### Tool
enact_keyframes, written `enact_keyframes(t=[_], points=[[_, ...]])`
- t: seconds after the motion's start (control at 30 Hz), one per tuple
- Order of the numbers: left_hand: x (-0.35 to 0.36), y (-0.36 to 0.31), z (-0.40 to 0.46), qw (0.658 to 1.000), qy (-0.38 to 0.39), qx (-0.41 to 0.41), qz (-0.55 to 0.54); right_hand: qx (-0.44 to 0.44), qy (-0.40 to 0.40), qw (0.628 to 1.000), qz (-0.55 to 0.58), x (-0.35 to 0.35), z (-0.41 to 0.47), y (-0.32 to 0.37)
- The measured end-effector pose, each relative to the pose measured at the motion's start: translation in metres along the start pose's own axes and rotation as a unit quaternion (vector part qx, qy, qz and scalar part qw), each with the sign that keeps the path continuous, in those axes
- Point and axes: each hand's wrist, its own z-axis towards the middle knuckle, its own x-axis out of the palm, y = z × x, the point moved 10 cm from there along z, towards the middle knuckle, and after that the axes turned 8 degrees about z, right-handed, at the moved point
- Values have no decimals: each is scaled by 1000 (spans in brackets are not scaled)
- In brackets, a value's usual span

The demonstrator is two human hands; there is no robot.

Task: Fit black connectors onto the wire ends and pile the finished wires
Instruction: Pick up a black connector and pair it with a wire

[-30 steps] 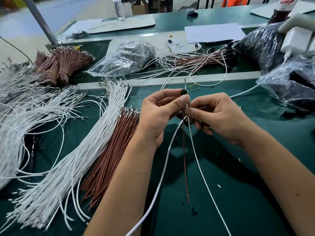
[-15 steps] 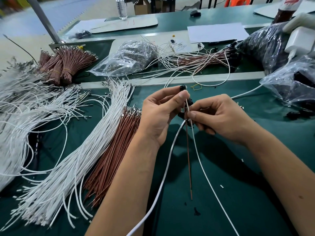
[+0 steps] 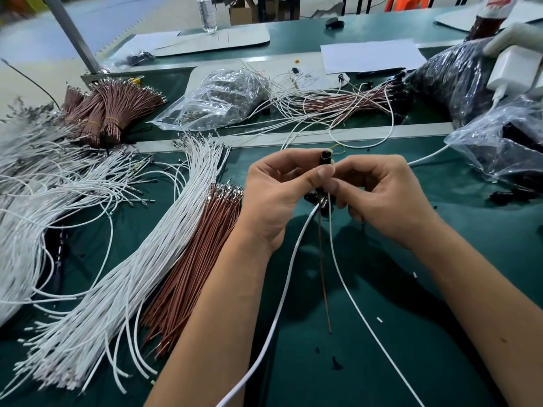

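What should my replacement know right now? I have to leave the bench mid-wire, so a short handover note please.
Left hand: pinches the black connector at its upper end.
Right hand: fingers curled on the wires just below the connector; a thin white wire and a brown wire hang down from it.
Stock: loose white wires and brown wires lie left of the hands on the green table.
Done: a pile of finished wires lies behind.
Left: whether these wires are fully seated cannot be told; finish, pile, repeat.
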Motion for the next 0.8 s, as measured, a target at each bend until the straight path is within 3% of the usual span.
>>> enact_keyframes(t=[0.3,0.47,0.8], points=[[11,-21,-2,993,59,98,43,-107,-16,994,-23,-7,2,15],[12,-23,-3,991,68,111,31,-159,-39,984,-72,-8,-1,26],[14,-22,-3,990,85,114,4,-173,-50,978,-109,-7,-4,33]])
